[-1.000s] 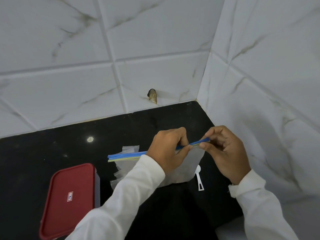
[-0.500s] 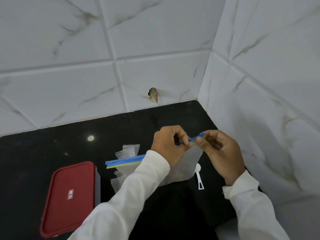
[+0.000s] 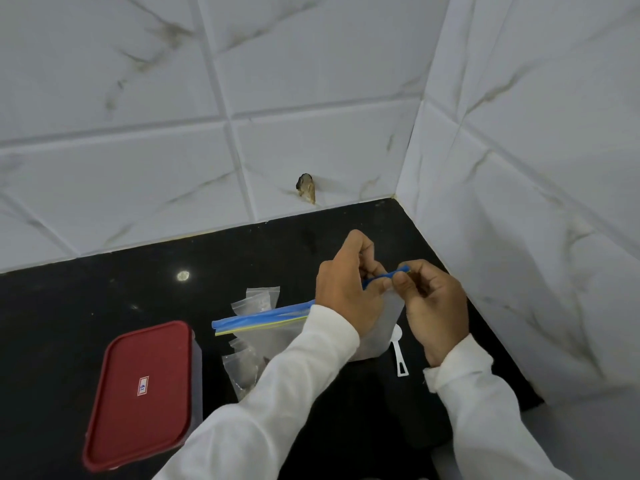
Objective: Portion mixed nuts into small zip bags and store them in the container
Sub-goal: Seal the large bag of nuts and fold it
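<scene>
The left hand point(image 3: 346, 292) and right hand point(image 3: 433, 306) pinch the bag point(image 3: 381, 336) by its zip strip point(image 3: 259, 317), fingers curled. A container point(image 3: 142, 393) sits left on the bench point(image 3: 86, 306).

left hand point(image 3: 346, 292) pinches zip bag point(image 3: 263, 317) | right hand point(image 3: 436, 306) pinches it too

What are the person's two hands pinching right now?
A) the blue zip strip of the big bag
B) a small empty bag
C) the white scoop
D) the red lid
A: the left hand and the right hand both pinch the blue zip strip of the big bag; the red lid and white scoop lie untouched.
</scene>
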Available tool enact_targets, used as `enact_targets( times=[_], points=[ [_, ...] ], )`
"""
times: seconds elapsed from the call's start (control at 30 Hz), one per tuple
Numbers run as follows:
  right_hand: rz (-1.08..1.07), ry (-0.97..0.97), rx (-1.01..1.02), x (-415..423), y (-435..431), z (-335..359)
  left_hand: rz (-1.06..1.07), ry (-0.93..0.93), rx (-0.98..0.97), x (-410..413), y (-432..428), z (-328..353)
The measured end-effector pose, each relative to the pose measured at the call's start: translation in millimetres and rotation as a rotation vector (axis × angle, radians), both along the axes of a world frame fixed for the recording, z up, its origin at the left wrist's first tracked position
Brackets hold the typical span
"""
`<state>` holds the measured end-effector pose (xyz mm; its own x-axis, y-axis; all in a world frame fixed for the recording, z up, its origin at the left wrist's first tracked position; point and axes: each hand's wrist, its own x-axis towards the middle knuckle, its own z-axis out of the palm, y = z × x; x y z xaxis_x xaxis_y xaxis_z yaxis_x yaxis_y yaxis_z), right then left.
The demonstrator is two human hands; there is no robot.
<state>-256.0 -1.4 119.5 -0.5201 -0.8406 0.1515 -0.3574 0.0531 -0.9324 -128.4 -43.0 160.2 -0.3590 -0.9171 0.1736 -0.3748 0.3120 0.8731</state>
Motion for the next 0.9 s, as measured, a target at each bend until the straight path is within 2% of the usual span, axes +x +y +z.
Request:
enact_targets(
  times=[0.13,0.23,0.37,0.47,0.53,0.6,0.67,0.73,0.9],
  points=[
    [-0.038,-0.015,-0.007,2.1,1.9,-3.3,-0.062,-0.063,-0.039,3.5,-4.0,1.6],
    [-0.059,-0.102,-0.054,-0.5,3.4,-3.7,-0.131,-0.142,0.027,20.5,-17.0,4.9],
    [-0.013,-0.131,-0.065,3.2,4.6,-3.8,-0.121,-0.096,0.100,34.4,-23.8,0.7],
    [-0.010,-0.170,-0.072,8.5,3.3,-5.5,-0.018,-0.083,0.005,29.6,-17.2,-3.7],
    [-0.046,-0.175,-0.076,9.1,1.5,-6.6,-0.028,-0.100,-0.051,25.8,-11.9,-3.5],
    [-0.091,-0.169,-0.082,7.9,0.9,-8.2,-0.094,-0.170,-0.063,27.7,-13.1,-2.4],
    [-0.122,-0.178,-0.104,5.9,1.4,-9.3,-0.141,-0.316,-0.060,37.2,-18.9,-2.0],
    [-0.122,-0.177,-0.118,4.9,2.7,-9.4,-0.153,-0.385,0.001,50.5,-24.4,-3.2],
    [-0.053,-0.149,-0.102,14.8,3.9,-6.4,-0.025,-0.244,0.193,71.5,-31.7,-5.6]
  ],
)
